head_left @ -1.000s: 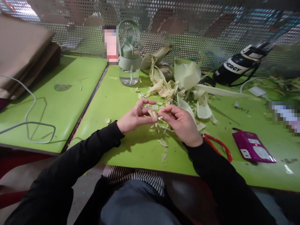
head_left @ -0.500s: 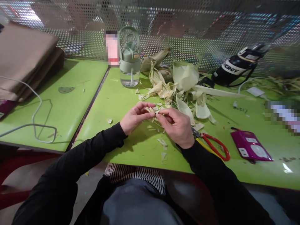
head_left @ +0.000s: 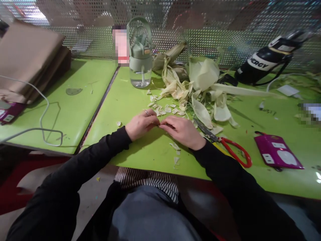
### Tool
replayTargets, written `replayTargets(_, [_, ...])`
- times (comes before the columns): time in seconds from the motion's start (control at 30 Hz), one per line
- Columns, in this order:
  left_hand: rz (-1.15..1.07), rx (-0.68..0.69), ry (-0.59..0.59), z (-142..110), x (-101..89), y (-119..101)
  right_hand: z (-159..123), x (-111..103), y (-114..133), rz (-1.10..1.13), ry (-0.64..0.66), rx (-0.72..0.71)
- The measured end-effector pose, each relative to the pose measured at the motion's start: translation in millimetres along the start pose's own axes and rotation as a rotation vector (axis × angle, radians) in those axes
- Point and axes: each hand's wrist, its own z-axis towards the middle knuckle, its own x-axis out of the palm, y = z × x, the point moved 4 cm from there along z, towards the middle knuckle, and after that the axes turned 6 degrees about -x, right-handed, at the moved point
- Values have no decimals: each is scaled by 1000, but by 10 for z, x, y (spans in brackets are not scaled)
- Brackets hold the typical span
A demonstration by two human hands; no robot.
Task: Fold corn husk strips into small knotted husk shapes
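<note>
My left hand [head_left: 140, 126] and my right hand [head_left: 183, 131] meet fingertip to fingertip just above the green table [head_left: 150, 152]. Both are closed in a pinch, and whatever lies between the fingers is too small and covered to make out. Small cut bits of pale corn husk [head_left: 167, 108] are scattered just beyond my fingers. Behind these spreads a heap of dried corn husks [head_left: 204, 75]. Scissors [head_left: 235, 152] with red and yellow handles lie beside my right wrist, blades pointing toward the husks.
A water bottle [head_left: 140, 65] stands at the back, near a blurred-out upright panel. A black bottle [head_left: 265, 62] leans on the perforated screen [head_left: 100, 40]. To the right lies a purple power socket [head_left: 279, 150]; at left, brown paper bags [head_left: 30, 60] and a grey cable [head_left: 45, 129].
My fingers have come closer together, and the pale husk piece that showed between them is now out of sight. My right hand has turned flatter, back upward. The view has shifted slightly.
</note>
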Motion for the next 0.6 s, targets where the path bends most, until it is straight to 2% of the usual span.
replayTargets(0.17, [-130,-48,110,-102,11,-6,24,55,-14,129,22,64])
replayTargets(0.3, [-160,-158,107,-63,-17,-35,47,31,47,205,-39,85])
replayTargets(0.47, [-269,-259,141,-3,-22,-20,64,11,106,281,-105,34])
replayTargets(0.6, [-490,-350,214,4,-46,15,47,-31,102,317,-190,35])
